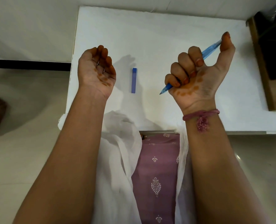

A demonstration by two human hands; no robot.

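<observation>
Right of the blue case (pixel 134 80) on the table (pixel 166 29), the right hand (pixel 197 75) fists its fingers round the pen (pixel 209 49), thumb on its top seemingly to click it, while left of that case the left hand (pixel 95 73) hovers loosely curled, empty.

Table (pixel 166 29): white, rectangular, plain top. On it: blue case (pixel 134 80), slim, lying flat, long side pointing to the near edge, left of centre.

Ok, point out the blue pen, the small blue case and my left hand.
blue pen (pixel 212 48): head view, barrel between fingers and thumb.
small blue case (pixel 134 80): head view, middle of its long face.
left hand (pixel 96 73): head view, middle of the palm.
</observation>
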